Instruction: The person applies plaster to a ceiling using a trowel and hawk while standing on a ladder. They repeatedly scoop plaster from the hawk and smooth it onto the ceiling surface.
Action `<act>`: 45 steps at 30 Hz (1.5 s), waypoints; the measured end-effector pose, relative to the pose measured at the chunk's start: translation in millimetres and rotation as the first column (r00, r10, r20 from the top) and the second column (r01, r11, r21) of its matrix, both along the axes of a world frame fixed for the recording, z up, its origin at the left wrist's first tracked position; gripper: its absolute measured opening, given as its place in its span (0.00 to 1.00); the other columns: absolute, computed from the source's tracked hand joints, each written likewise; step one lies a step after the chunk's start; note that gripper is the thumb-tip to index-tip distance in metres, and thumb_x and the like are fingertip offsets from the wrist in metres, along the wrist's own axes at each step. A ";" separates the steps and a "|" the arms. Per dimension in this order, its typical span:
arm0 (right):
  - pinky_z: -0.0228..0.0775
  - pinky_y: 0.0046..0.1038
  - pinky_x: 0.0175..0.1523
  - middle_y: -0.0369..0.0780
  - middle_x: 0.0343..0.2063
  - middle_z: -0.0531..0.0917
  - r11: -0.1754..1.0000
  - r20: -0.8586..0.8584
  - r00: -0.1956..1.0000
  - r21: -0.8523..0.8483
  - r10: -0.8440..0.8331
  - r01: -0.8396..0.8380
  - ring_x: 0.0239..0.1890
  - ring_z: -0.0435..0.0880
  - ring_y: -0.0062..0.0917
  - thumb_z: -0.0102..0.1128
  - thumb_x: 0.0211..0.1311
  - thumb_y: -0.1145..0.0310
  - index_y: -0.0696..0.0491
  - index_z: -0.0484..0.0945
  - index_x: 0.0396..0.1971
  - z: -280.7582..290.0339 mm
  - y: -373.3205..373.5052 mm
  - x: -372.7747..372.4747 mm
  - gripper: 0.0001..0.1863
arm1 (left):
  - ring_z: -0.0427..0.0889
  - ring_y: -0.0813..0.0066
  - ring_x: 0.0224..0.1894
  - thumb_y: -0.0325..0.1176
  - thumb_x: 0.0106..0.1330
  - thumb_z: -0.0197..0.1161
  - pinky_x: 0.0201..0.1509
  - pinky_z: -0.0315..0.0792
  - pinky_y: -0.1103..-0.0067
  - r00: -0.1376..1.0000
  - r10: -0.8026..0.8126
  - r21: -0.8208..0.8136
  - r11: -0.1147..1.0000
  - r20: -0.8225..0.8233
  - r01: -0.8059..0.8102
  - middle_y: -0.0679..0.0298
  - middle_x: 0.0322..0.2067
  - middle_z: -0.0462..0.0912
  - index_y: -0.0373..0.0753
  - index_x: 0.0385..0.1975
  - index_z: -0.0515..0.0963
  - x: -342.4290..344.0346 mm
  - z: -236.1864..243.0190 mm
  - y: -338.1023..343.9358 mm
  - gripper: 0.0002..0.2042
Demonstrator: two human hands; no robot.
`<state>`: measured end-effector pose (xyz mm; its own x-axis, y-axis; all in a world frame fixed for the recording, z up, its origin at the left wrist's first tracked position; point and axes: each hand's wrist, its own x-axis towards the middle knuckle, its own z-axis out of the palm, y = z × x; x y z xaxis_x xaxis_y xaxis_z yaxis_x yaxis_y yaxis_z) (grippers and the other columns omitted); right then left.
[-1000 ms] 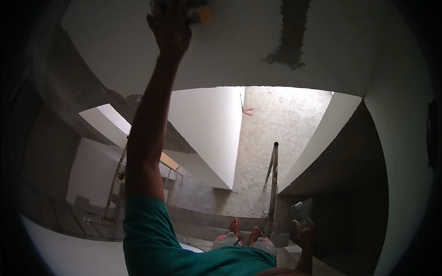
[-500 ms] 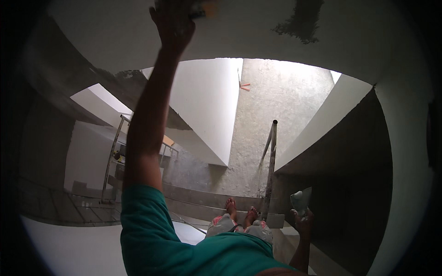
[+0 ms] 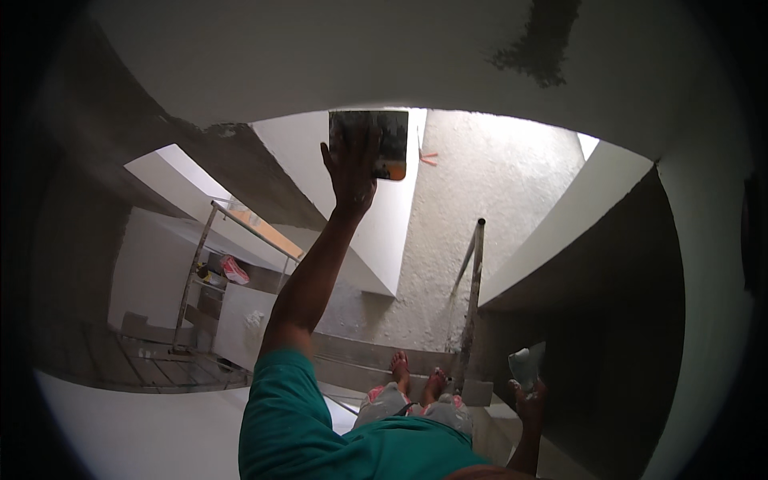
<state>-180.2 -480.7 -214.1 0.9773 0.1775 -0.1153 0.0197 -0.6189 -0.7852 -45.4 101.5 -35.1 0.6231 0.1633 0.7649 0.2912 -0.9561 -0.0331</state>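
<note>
Left grip high, arm outstretched; right grip low.

Dark blade raised, pale scraper lower

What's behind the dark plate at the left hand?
A white wall shows past the dark plate below it and on both sides. Whatever lies directly behind the plate is covered. The left hand also hides part of the plate's near face.

Post: blotchy, matt metal. Left of post: wide blade, dark, smeared; behind: concrete, rough; right: scraper, smooth; below: person's shirt, matt cloth.
</note>
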 end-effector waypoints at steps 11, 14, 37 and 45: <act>0.74 0.29 0.33 0.44 0.26 0.83 0.995 -0.002 0.995 0.006 0.104 -0.104 0.27 0.84 0.26 0.68 0.50 0.68 0.58 0.78 0.37 45.1 43.6 7.7 0.15 | 0.56 0.43 0.69 0.21 0.57 0.45 0.69 0.44 0.44 0.920 0.090 0.276 0.939 0.381 -0.206 0.51 0.67 0.60 0.46 0.69 0.58 -8.8 314.7 88.3 0.34; 0.74 0.26 0.33 0.43 0.26 0.84 0.992 -0.117 0.990 0.106 0.074 -0.062 0.27 0.84 0.22 0.66 0.51 0.70 0.58 0.78 0.36 85.1 67.2 2.4 0.12 | 0.56 0.45 0.69 0.22 0.57 0.46 0.69 0.43 0.44 0.931 0.111 0.242 0.949 0.348 -0.204 0.54 0.68 0.60 0.47 0.68 0.59 -3.8 326.0 85.1 0.34; 0.73 0.33 0.40 0.44 0.28 0.85 0.998 -0.104 0.993 0.043 0.058 -0.053 0.33 0.84 0.29 0.69 0.48 0.69 0.59 0.79 0.36 42.6 36.0 -2.4 0.16 | 0.53 0.50 0.71 0.20 0.43 0.68 0.67 0.46 0.44 0.997 0.079 0.015 0.997 -0.010 -0.079 0.65 0.69 0.58 0.54 0.69 0.58 -25.6 -10.1 34.2 0.47; 0.73 0.35 0.41 0.44 0.29 0.84 0.998 0.055 0.997 -0.034 0.052 -0.050 0.33 0.84 0.34 0.71 0.48 0.65 0.57 0.79 0.38 10.1 26.5 -6.9 0.18 | 0.57 0.49 0.69 0.28 0.56 0.57 0.63 0.52 0.43 0.940 0.024 0.359 0.920 0.342 -0.154 0.62 0.68 0.61 0.54 0.69 0.57 9.2 229.7 24.1 0.37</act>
<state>-187.1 -454.2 -204.0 0.9722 0.2244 -0.0670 0.0955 -0.6411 -0.7615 -36.3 125.6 194.5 0.3265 -0.1328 0.9358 0.4313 -0.8601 -0.2725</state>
